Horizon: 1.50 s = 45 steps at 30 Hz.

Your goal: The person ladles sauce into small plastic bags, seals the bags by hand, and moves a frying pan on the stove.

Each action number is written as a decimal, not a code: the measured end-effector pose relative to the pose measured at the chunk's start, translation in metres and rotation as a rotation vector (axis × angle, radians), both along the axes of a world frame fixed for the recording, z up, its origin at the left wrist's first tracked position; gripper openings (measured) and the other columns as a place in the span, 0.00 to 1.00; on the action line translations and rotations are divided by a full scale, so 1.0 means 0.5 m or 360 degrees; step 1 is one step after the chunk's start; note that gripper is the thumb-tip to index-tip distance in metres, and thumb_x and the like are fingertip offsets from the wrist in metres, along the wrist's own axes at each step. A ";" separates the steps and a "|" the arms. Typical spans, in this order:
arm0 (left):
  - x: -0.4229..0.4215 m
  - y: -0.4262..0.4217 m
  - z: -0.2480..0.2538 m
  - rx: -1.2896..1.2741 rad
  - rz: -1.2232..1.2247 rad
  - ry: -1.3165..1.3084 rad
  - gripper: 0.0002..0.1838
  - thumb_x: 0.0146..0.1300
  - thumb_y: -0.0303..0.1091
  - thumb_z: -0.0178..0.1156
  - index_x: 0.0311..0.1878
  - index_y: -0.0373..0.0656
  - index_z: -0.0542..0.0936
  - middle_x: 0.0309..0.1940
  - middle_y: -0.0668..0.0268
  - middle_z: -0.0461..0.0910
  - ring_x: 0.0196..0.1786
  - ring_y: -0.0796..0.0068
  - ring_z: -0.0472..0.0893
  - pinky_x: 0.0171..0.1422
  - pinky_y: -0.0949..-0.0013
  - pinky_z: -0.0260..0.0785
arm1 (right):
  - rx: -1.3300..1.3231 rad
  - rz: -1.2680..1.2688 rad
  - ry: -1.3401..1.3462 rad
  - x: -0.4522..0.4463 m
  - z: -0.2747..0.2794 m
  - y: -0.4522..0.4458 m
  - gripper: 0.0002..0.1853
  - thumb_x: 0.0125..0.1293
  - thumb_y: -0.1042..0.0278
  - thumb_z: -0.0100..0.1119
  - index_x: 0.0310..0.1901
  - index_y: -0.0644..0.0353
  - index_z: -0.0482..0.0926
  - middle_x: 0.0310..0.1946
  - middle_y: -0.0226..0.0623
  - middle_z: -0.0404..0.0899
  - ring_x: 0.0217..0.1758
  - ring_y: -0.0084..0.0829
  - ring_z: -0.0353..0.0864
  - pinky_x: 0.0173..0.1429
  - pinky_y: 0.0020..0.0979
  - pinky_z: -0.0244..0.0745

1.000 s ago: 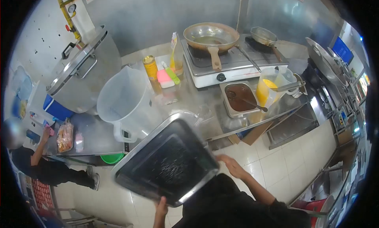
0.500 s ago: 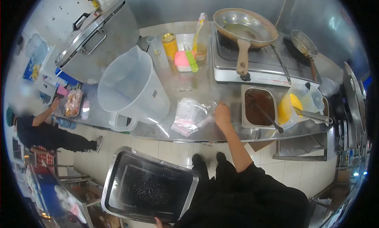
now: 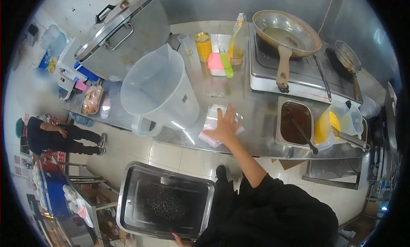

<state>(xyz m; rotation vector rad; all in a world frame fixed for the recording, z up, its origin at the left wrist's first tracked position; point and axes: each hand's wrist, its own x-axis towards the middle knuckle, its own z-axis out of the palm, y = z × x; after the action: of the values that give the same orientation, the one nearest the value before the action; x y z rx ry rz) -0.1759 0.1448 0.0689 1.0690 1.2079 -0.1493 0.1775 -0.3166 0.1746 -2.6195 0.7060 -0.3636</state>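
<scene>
My right hand (image 3: 225, 128) lies over a small stack of clear plastic bags (image 3: 210, 123) on the steel counter, its fingers spread. It covers part of the bags. Low in the view, my left hand (image 3: 183, 240) grips the near edge of a large dark metal baking tray (image 3: 166, 200); only some fingers show. The tray hangs in front of the counter, with droplets or specks on its bottom. Left of the bags stands a big translucent measuring jug (image 3: 160, 91).
A large lidded pot (image 3: 128, 46), a yellow can (image 3: 203, 46) and a pink-topped container (image 3: 218, 65) stand behind. To the right are a stove (image 3: 273, 78) with a frying pan (image 3: 287, 33), a pan of brown sauce (image 3: 294, 123) and yellow liquid with a whisk (image 3: 350, 140). A person (image 3: 55, 133) stands at far left.
My right hand has moved left onto the plastic bags, going from curled fingers to spread ones. My left hand still has the tray. The person at left has drawn an arm back from the counter.
</scene>
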 end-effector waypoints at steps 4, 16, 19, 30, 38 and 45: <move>0.006 0.004 -0.011 0.0050 -0.0011 -0.0037 0.49 0.50 0.70 0.53 0.65 0.39 0.60 0.59 0.51 0.64 0.58 0.57 0.69 0.58 0.58 0.66 | 0.0317 0.0212 0.0369 0.017 0.013 -0.001 0.47 0.35 0.44 0.72 0.61 0.45 0.64 0.69 0.50 0.40 0.71 0.56 0.37 0.57 0.72 0.48; 0.152 -0.215 0.233 0.0431 -0.0470 -0.0608 0.38 0.61 0.59 0.51 0.60 0.32 0.63 0.58 0.53 0.66 0.58 0.61 0.67 0.61 0.64 0.59 | 0.0598 0.0365 -0.0075 0.031 -0.058 -0.031 0.20 0.41 0.72 0.65 0.41 0.59 0.76 0.35 0.51 0.77 0.38 0.51 0.78 0.43 0.42 0.74; 0.207 -0.276 0.286 0.0372 -0.0615 -0.0475 0.38 0.60 0.58 0.53 0.60 0.32 0.63 0.58 0.54 0.65 0.59 0.62 0.65 0.62 0.63 0.56 | 0.0651 0.0356 -0.0208 0.007 0.024 -0.066 0.18 0.42 0.73 0.66 0.39 0.62 0.75 0.32 0.52 0.77 0.39 0.51 0.77 0.43 0.44 0.73; 0.315 -0.244 0.177 0.0333 -0.1442 -0.1390 0.31 0.62 0.43 0.56 0.61 0.32 0.59 0.58 0.56 0.64 0.58 0.66 0.65 0.63 0.62 0.56 | 0.0443 0.0298 -0.0647 -0.265 0.350 -0.184 0.16 0.45 0.72 0.60 0.39 0.62 0.76 0.35 0.45 0.79 0.38 0.44 0.80 0.42 0.34 0.74; 0.224 -0.205 0.270 0.0816 -0.0723 -0.1207 0.32 0.64 0.43 0.54 0.62 0.28 0.57 0.59 0.52 0.62 0.58 0.65 0.66 0.60 0.63 0.60 | 0.0967 0.0796 -0.0208 -0.141 0.013 -0.042 0.26 0.42 0.70 0.64 0.48 0.56 0.73 0.40 0.48 0.78 0.42 0.49 0.78 0.47 0.39 0.72; 0.159 -0.174 0.185 0.0899 -0.0038 -0.1121 0.41 0.59 0.49 0.60 0.66 0.40 0.51 0.64 0.52 0.58 0.62 0.57 0.64 0.65 0.53 0.57 | 0.0797 0.0605 0.0198 -0.075 -0.038 0.004 0.36 0.43 0.72 0.65 0.57 0.62 0.62 0.37 0.56 0.77 0.42 0.53 0.77 0.49 0.43 0.72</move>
<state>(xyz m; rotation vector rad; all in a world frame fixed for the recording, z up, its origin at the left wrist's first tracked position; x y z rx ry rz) -0.0964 0.0577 0.1615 1.4569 0.5939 0.5446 0.1402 -0.3145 0.1554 -2.2341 0.2719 0.0834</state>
